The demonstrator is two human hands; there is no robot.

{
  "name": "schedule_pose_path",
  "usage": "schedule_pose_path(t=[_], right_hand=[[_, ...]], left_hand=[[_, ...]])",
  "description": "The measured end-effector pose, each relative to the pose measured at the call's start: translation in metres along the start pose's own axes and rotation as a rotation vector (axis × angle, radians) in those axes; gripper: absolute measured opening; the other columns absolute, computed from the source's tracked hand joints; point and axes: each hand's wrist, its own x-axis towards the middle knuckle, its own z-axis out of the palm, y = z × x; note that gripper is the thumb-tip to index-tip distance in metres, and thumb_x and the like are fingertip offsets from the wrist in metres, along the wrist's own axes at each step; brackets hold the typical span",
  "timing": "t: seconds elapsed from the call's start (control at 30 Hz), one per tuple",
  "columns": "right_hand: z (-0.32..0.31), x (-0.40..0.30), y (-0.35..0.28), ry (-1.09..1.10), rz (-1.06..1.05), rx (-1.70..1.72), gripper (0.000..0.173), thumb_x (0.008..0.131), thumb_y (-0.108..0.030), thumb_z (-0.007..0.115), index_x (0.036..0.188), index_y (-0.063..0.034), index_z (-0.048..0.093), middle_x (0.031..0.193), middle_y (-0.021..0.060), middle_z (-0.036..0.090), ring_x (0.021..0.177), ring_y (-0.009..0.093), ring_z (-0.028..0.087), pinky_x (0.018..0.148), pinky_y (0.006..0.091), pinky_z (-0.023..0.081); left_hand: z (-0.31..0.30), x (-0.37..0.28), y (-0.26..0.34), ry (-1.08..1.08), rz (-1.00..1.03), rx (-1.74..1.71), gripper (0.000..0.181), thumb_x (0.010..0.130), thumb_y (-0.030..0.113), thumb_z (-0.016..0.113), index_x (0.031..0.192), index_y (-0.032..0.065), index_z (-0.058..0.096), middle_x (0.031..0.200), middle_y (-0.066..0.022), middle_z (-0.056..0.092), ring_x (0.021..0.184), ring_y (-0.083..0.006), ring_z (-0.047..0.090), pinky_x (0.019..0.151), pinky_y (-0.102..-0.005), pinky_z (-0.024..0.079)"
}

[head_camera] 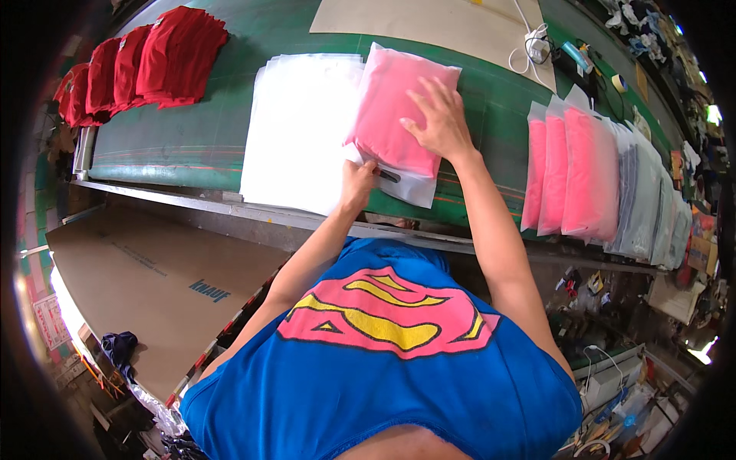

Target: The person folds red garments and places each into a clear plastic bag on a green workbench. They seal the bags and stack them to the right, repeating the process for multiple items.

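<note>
A frosted plastic bag [397, 109] with folded pink-red fabric inside lies on the green table, its lower flap with a cut-out handle toward me. My left hand [360, 179] pinches the flap's near left corner between thumb and fingers. Spread over the bag's upper right is my right hand [440, 118], palm down, fingers apart, gripping nothing. Left of the bag, and partly under its edge, sits a stack of flat white plastic bags [302, 126].
Folded red garments [178, 57] stand in several stacks at the far left. Filled bags of pink fabric [586, 172] and of grey fabric [638, 184] line the right. Beige board [414, 23], a power adapter with cables [537, 47] and a tape roll [619, 83] lie farther back. A metal edge [276, 215] borders the green tabletop [167, 144].
</note>
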Motion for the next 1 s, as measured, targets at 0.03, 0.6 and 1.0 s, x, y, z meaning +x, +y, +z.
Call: schedule_pose_path(t=[0.03, 0.6, 1.0], right_hand=[[0.007, 0.010, 0.007, -0.105, -0.042, -0.066, 0.063, 0.094, -0.051, 0.064, 0.142, -0.0112, 0.057, 0.155, 0.0145, 0.045, 0.146, 0.037, 0.038, 0.116, 0.0651, 0.029], [0.036, 0.078, 0.012, -0.217, -0.041, 0.152, 0.041, 0.100, -0.041, 0.054, 0.116, -0.0082, 0.072, 0.136, 0.0125, 0.063, 0.137, 0.031, 0.049, 0.116, 0.0681, 0.026], [0.037, 0.038, -0.018, -0.423, 0.291, -0.193, 0.058, 0.103, -0.058, 0.042, 0.113, -0.0100, 0.072, 0.122, 0.0189, 0.067, 0.125, 0.037, 0.057, 0.116, 0.0709, 0.024]], left_hand=[[-0.001, 0.003, 0.009, -0.020, -0.027, 0.006, 0.016, 0.087, 0.008, 0.068, 0.079, -0.0061, 0.068, 0.074, -0.0085, 0.067, 0.067, -0.0170, 0.062, 0.052, -0.0313, 0.045], [-0.040, 0.037, 0.061, -0.359, -0.032, 0.009, 0.015, 0.089, 0.004, 0.072, 0.098, -0.0078, 0.068, 0.087, -0.0124, 0.070, 0.079, -0.0218, 0.068, 0.074, -0.0350, 0.056], [-0.061, 0.043, 0.071, -0.164, 0.041, 0.079, 0.013, 0.090, 0.008, 0.066, 0.096, -0.0037, 0.070, 0.084, -0.0065, 0.069, 0.073, -0.0147, 0.061, 0.068, -0.0311, 0.050]])
